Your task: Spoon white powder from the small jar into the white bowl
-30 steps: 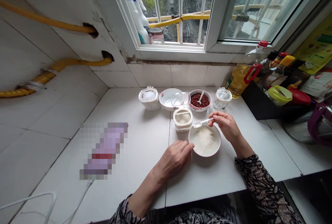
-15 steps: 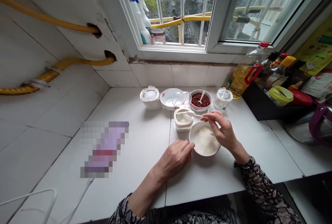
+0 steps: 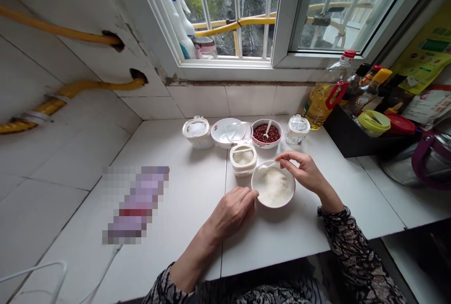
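My left hand (image 3: 237, 207) is closed, its thumb and fingers pinching the left rim of a white bowl (image 3: 258, 183). Inside the bowl lies a heap of white powder or fine grains (image 3: 276, 183). Between the fingertips of my right hand (image 3: 303, 172) is a small white spoon (image 3: 269, 165), its scoop end low over the bowl's far left side. What the scoop carries is hard to make out. Just behind the bowl stands a white canister (image 3: 243, 170) with its clear lid (image 3: 238, 132) raised and pale grains inside.
Along the back are a lidded canister (image 3: 198, 141), a white flowered bowl (image 3: 220, 135), a bowl of dark red beans (image 3: 267, 144) with a spoon, and a clear jar (image 3: 298, 134). An oil bottle (image 3: 319, 106) and black condiment box (image 3: 347, 139) stand right. A blurred purple object (image 3: 141, 200) lies left.
My right hand has brought the spoon from above the open canister to over the bowl. My left hand keeps its grip on the rim. The whole view has shifted slightly.
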A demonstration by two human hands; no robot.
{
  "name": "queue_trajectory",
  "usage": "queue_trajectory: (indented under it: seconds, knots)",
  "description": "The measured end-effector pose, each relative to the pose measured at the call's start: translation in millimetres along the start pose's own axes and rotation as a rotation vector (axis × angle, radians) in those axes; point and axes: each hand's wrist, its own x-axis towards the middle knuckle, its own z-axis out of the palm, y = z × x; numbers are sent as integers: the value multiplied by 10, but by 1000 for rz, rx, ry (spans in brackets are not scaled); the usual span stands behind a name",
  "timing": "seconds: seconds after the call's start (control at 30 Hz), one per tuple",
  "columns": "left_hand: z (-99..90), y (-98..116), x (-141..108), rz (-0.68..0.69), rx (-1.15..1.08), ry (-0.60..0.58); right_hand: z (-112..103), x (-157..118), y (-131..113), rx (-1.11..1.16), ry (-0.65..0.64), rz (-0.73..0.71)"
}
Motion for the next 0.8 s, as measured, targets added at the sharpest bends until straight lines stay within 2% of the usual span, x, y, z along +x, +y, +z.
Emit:
queue_trajectory:
  seconds: [0.23,0.57,0.8]
  knots:
    - [1,2,-3,-10,-19,11,41,-25,48,-245,-90,-136]
    - [-12,1,-10,-24,-16,-7,52,-49,-7,-306,-29,-114]
    - [-16,4,-13,-19,-2,-12,149,-39,-8,-242,-171,-155]
